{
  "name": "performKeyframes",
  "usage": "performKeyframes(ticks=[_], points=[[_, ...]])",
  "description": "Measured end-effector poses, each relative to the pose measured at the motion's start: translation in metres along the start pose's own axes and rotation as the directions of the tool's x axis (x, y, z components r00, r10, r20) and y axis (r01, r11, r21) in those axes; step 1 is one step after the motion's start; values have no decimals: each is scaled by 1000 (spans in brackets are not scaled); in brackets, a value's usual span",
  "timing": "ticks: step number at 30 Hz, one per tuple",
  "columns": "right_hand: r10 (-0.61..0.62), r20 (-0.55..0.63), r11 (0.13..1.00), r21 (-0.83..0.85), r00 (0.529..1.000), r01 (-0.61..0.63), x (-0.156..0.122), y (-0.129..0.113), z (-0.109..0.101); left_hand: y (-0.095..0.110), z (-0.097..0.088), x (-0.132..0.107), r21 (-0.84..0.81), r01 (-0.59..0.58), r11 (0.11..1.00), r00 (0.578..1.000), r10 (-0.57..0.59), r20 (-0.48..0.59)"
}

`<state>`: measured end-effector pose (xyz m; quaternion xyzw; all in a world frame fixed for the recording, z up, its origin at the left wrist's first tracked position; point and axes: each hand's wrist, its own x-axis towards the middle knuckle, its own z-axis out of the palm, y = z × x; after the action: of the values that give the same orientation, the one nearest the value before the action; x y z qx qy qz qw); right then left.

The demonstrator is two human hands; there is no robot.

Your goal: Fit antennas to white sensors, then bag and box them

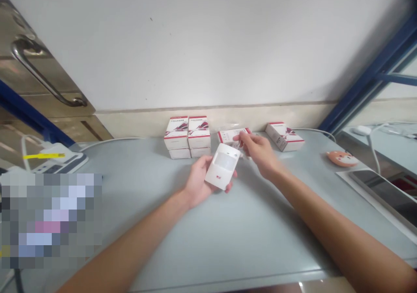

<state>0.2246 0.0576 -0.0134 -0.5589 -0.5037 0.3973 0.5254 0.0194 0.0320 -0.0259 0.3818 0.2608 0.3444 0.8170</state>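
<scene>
My left hand point(199, 181) is wrapped round a small white plastic sensor unit point(223, 168) with a frosted window and a red mark near its lower end, held above the grey table point(228, 236). My right hand point(259, 151) is just right of it, with thumb and fingers pinched on a clear plastic bag point(240, 141) above the unit's top corner. Behind the hands a red-and-white carton point(228, 135) lies flat.
Stacked red-and-white cartons point(188, 136) stand by the wall, and another carton point(284, 135) lies to the right. An orange round object point(342, 158) and a tablet point(384, 193) are at the right. A white device point(54, 159) with cables sits at the left.
</scene>
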Motion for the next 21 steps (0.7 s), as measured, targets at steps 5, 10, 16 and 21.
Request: performKeyframes(ticks=[5,10,16,21], points=[[-66,-236,993,83,970,88,20,-1,-28,-5,6,-3,141,12,990,1000,-12,-5],[-121,-330,984,86,936,157,34,4,-51,-10,17,-7,137,118,983,993,-114,-41],[-154,-407,955,172,900,241,47,6,-77,-5,17,-9,212,152,965,988,-150,-24],[-132,-378,925,286,916,251,48,-2,-90,11,7,-8,244,221,944,964,-250,95]])
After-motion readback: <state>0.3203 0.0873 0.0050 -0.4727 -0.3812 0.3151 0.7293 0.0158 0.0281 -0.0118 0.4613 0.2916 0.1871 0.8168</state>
